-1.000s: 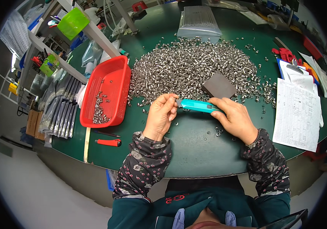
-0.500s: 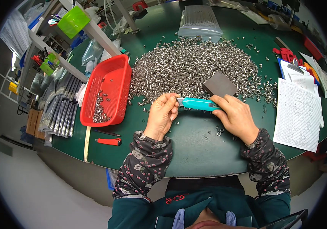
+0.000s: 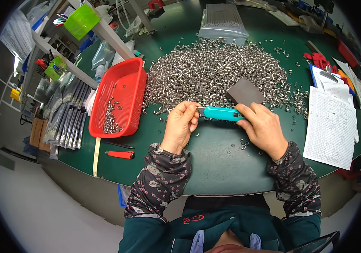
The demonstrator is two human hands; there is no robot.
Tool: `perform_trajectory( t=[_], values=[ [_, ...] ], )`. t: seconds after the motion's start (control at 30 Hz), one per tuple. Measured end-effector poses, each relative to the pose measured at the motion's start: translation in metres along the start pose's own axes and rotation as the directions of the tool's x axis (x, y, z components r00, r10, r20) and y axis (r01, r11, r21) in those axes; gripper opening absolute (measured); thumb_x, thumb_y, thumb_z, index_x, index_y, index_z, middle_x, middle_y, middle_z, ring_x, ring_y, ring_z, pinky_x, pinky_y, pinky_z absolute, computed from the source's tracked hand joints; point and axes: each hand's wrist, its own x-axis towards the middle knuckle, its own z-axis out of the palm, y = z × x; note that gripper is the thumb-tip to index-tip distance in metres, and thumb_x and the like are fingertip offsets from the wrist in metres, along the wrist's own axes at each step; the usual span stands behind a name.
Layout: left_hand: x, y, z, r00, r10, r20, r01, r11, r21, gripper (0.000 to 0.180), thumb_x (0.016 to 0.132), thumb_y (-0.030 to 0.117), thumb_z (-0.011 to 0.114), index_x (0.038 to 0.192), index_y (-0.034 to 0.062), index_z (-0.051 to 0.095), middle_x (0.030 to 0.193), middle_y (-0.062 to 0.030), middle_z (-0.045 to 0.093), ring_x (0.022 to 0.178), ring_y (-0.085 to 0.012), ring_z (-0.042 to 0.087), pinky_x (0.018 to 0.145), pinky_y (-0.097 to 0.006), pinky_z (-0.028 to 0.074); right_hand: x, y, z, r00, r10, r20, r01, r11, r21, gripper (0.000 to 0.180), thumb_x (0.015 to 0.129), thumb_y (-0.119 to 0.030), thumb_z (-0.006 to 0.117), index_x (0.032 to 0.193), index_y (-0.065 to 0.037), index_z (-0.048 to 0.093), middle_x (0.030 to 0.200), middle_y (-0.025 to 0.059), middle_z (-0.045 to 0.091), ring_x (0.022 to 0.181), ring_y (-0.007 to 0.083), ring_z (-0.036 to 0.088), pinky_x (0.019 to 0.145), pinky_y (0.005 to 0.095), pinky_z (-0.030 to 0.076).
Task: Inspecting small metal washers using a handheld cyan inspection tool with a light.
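Note:
A teal utility knife (image 3: pixel 220 113) lies level above the near edge of the metal heap. My right hand (image 3: pixel 265 128) grips its right end, thumb below and fingers on top. At the knife's metal nose, my left hand (image 3: pixel 180 125) is closed in a pinch; whatever is between those fingertips is too small and covered to make out. Behind both hands spreads a wide heap of small shiny metal rings (image 3: pixel 205 71). A dark grey block (image 3: pixel 245 91) rests on the heap's near right side, just beyond my right hand. Several loose rings (image 3: pixel 244 144) lie below the knife.
To the left stands a red plastic basket (image 3: pixel 135 101) with some rings inside. A red utility knife (image 3: pixel 120 154) and a dark thin pen-like tool (image 3: pixel 119 144) lie before it. Printed sheets (image 3: pixel 330 130) and a clipboard (image 3: pixel 329 75) are at right. A bagged stack (image 3: pixel 222 21) sits behind the heap.
The view has shifted slightly. Both hands keep their hold, and the teal knife's nose shows a little differently at my left fingertips.

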Motion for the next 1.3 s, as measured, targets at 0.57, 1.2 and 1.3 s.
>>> perform_trajectory(
  t=[0.57, 1.2, 1.3],
  values=[
    [0.0006, -0.0017, 0.0011, 1.000, 0.009, -0.013, -0.009, 0.999, 0.036, 0.017, 0.091, 0.022, 0.051, 0.086, 0.0059, 0.056, 0.065, 0.0021, 0.050, 0.051, -0.0017, 0.042, 0.041, -0.015, 0.034, 0.0001, 0.0008, -0.0009, 0.999, -0.030, -0.023, 0.030, 1.000, -0.009, 0.030, 0.072, -0.015, 0.065, 0.100, -0.012, 0.055, 0.072, 0.0059, 0.047, 0.069, 0.0234, 0.054, 0.054, 0.0356, 0.044],
    [0.0012, -0.0030, 0.0016, 1.000, 0.000, -0.020, 0.000, 1.000, 0.020, 0.026, 0.093, 0.028, 0.045, 0.082, 0.0052, 0.052, 0.064, 0.0012, 0.048, 0.051, -0.0044, 0.043, 0.040, -0.017, 0.032, -0.0012, 0.0055, 0.0008, 0.969, 0.109, 0.222, -0.181, 0.923, 0.340, 0.029, 0.081, -0.024, 0.057, 0.105, -0.008, 0.058, 0.089, 0.0141, 0.061, 0.082, 0.0324, 0.059, 0.071, 0.0395, 0.046],
    [0.0010, -0.0022, 0.0029, 1.000, -0.002, -0.021, 0.003, 0.998, 0.059, 0.027, 0.093, 0.028, 0.045, 0.081, 0.0050, 0.052, 0.063, 0.0014, 0.047, 0.050, -0.0041, 0.042, 0.040, -0.017, 0.032, -0.0020, 0.0075, 0.0032, 0.957, 0.126, 0.262, -0.222, 0.900, 0.376, 0.030, 0.081, -0.024, 0.057, 0.106, -0.008, 0.058, 0.092, 0.0149, 0.062, 0.084, 0.0328, 0.058, 0.073, 0.0394, 0.046]
  ],
)
